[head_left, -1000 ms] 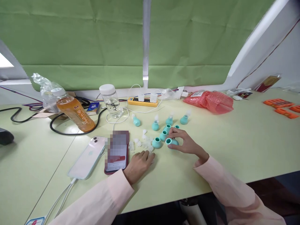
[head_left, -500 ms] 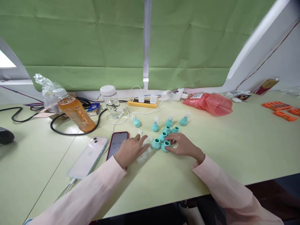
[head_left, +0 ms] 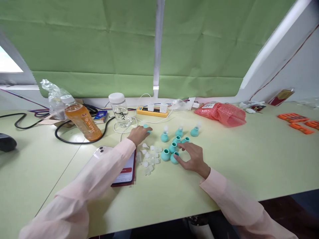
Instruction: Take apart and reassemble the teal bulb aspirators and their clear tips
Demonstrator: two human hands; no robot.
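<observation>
My left hand reaches over a teal squeeze bulb, fingers closed around it; the hand hides most of it. My right hand has thumb and index finger apart. Its thumb touches the nearest open-mouthed teal bulb, and its index finger is near another open bulb. Several open bulbs stand bunched there, including one at the left. Behind them stand bulbs fitted with clear tips, such as one bulb and another at the right. Loose clear plastic tips lie between my hands.
A red-edged phone and a white phone lie partly under my left arm. Behind are a tilted orange drink bottle, a clear jar, a yellow power strip and red bubble wrap. Orange pieces lie far right.
My left hand has moved up and away from the clear tips to the teal bulb at the back left, uncovering the tips. My right hand has shifted slightly, its thumb and index finger wider apart.
</observation>
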